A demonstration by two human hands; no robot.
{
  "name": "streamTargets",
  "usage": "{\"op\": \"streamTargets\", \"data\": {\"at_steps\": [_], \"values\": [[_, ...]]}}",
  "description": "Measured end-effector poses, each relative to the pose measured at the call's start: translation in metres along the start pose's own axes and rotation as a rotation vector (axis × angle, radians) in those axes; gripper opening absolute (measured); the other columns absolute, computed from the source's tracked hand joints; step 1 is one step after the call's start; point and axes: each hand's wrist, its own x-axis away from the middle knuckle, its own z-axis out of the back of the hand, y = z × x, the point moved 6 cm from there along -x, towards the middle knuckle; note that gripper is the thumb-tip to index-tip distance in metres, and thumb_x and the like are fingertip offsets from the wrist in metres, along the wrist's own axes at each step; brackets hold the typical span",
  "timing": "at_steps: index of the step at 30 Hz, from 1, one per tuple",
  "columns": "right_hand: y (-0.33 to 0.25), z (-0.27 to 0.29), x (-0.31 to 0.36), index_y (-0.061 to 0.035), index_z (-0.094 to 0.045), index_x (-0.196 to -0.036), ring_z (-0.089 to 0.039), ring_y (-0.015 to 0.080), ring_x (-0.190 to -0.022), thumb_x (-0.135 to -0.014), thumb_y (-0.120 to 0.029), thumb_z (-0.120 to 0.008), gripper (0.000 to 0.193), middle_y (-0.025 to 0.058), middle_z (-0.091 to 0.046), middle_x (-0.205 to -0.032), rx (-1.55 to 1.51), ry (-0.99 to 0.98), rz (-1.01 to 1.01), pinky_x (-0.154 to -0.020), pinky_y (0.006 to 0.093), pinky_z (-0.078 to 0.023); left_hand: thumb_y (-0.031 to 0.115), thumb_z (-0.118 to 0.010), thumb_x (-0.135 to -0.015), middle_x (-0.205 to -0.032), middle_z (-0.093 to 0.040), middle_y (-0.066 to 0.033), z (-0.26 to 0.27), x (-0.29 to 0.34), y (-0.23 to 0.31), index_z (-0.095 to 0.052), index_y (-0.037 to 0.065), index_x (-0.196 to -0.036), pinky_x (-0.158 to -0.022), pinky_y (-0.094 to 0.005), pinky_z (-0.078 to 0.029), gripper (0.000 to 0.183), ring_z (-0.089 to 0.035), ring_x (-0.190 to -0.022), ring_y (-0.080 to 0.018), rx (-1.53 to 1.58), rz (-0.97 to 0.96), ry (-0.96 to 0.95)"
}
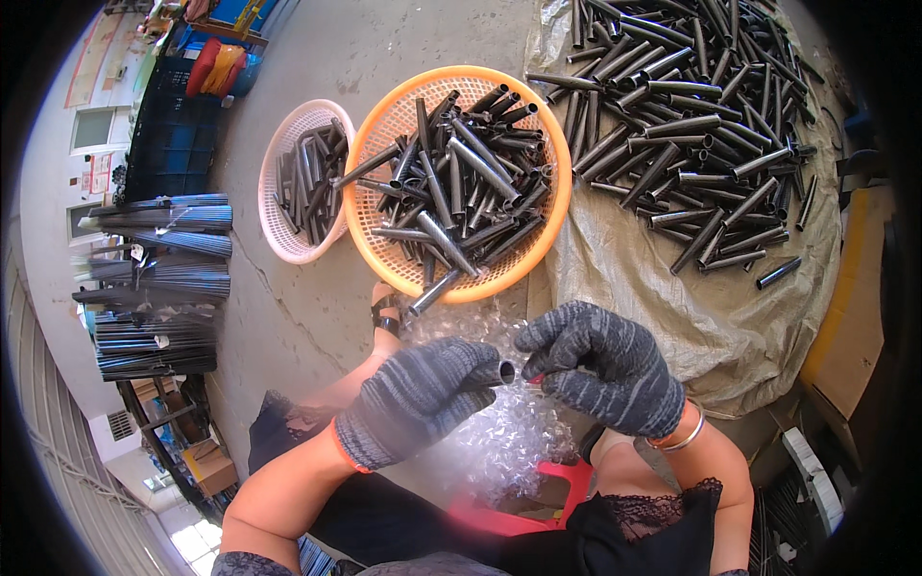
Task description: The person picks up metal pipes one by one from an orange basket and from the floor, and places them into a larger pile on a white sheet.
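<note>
While the left grip (418, 389) is wrapped around a dark tube (503, 372), near side of the orange basket (384, 125), its long axis runs left-right | open end just left of right grip (610, 365) | right fingers pinched on small red piece (535, 378)

Workshop, heaped metal tubes (682, 126), bundled long rods (158, 348), concrete floor (317, 58)

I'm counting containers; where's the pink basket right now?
In the head view, the pink basket sits above and left of centre, just left of the orange basket.
</note>
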Motion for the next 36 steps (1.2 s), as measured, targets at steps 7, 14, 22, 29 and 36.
{"op": "streamTargets", "data": {"at_steps": [7, 14, 22, 29, 36], "values": [[-0.001, -0.011, 0.001, -0.0028, -0.062, -0.092, -0.066, 0.0251, -0.086, -0.077, 0.002, -0.068, 0.017, 0.0129, -0.066, -0.098, 0.182, 0.074, 0.204, -0.076, 0.0345, -0.052, 0.007, -0.069, -0.085, -0.088, -0.059, -0.0095, -0.004, -0.003, 0.006, -0.059, 0.003, -0.113, -0.071, -0.034, -0.049, 0.03, -0.059, -0.077, -0.0233, 0.009, 0.082, -0.092], [-0.004, -0.009, 0.004, -0.0029, -0.064, -0.1, -0.068, 0.025, -0.081, -0.075, 0.003, -0.069, 0.026, 0.0113, -0.068, -0.093, 0.231, 0.086, 0.095, -0.073, 0.0336, -0.054, 0.014, -0.067, -0.086, -0.088, -0.066, -0.015, -0.01, 0.0, 0.004, -0.06, 0.003, -0.11, -0.075, -0.0355, -0.047, 0.028, -0.064, -0.082, -0.0287, 0.106, 0.078, -0.16], [-0.012, -0.014, 0.003, -0.0028, -0.064, -0.098, -0.068, 0.0274, -0.081, -0.074, 0.004, -0.068, 0.026, 0.0121, -0.067, -0.092, 0.317, 0.103, 0.192, -0.071, 0.0351, -0.054, 0.007, -0.07, -0.084, -0.092, -0.066, -0.0091, -0.014, 0.0, 0.005, -0.059, 0.002, -0.112, -0.079, -0.0293, -0.048, 0.03, -0.066, -0.086, -0.0185, 0.166, 0.135, -0.192], [-0.013, -0.01, 0.003, -0.0043, -0.061, -0.095, -0.066, 0.0315, -0.079, -0.073, 0.006, -0.066, 0.025, 0.0127, -0.066, -0.089, 0.427, 0.132, 0.209, -0.069, 0.0363, -0.054, 0.006, -0.071, -0.084, -0.108, -0.067, -0.0085, -0.009, 0.002, 0.0, -0.054, -0.001, -0.124, -0.09, -0.029, -0.05, 0.044, -0.064, -0.102, -0.016, 0.341, 0.227, -0.242], [-0.021, -0.007, -0.001, -0.0048, -0.061, -0.092, -0.066, 0.0312, -0.079, -0.072, 0.005, -0.066, 0.023, 0.012, -0.066, -0.088, 0.596, 0.162, 0.314, -0.07, 0.0367, -0.054, 0.014, -0.058, -0.095, -0.115, -0.064, -0.0102, -0.025, 0.017, -0.012, -0.052, 0.0, -0.13, -0.092, -0.024, -0.047, 0.038, -0.061, -0.105, -0.0131, 0.501, 0.199, -0.411]]}}
